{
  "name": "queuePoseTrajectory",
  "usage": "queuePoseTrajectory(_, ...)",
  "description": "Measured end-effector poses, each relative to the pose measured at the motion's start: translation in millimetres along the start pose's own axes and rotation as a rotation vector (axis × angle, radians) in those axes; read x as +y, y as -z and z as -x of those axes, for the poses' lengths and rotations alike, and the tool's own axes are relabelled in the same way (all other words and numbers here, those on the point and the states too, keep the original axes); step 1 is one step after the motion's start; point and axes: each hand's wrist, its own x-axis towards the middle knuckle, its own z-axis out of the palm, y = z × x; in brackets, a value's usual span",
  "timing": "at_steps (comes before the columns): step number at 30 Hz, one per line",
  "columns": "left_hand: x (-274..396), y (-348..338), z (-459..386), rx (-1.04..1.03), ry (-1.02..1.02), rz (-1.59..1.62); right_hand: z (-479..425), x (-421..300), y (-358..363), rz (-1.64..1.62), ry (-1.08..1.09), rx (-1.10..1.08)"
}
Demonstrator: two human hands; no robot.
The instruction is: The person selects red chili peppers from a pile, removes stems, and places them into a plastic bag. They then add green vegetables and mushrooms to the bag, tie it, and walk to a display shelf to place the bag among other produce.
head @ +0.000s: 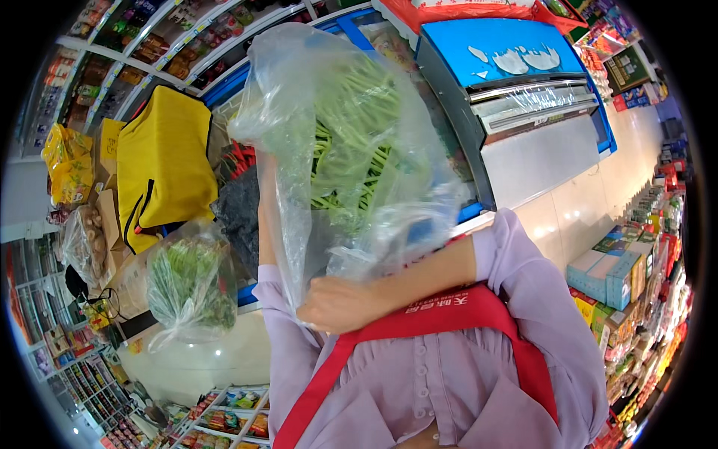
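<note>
A large clear plastic bag (359, 112) full of long green beans (359, 84) is raised in front of me, above the chest freezer. My right hand (336, 306) is closed in a fist on the bag's lower edge, close to my chest. The left forearm reaches up along the bag's left side, and its hand is hidden behind or within the cloudy plastic, so its grip cannot be made out. To the left, a knotted clear bag of leafy greens (193, 280) rests near the counter's edge. Red chillies (241, 160) show behind the left forearm.
A yellow zippered bag (165, 168) stands on the left, beside a bag of brown produce (84, 241). The blue-topped freezer unit (502, 53) is at upper right. Stacked cartons (608, 275) line the right side. Drink shelves (162, 42) rise at upper left.
</note>
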Motion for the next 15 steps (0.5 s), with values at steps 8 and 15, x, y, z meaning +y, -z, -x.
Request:
queuePoseTrajectory(8,62,23,53,-0.318,-0.365,-0.278,22,31,107,0.503,-0.135,0.511)
queuePoseTrajectory(15,67,-82,145,0.196,-1.467,-0.890,119,159,146,0.781,-1.186,0.436)
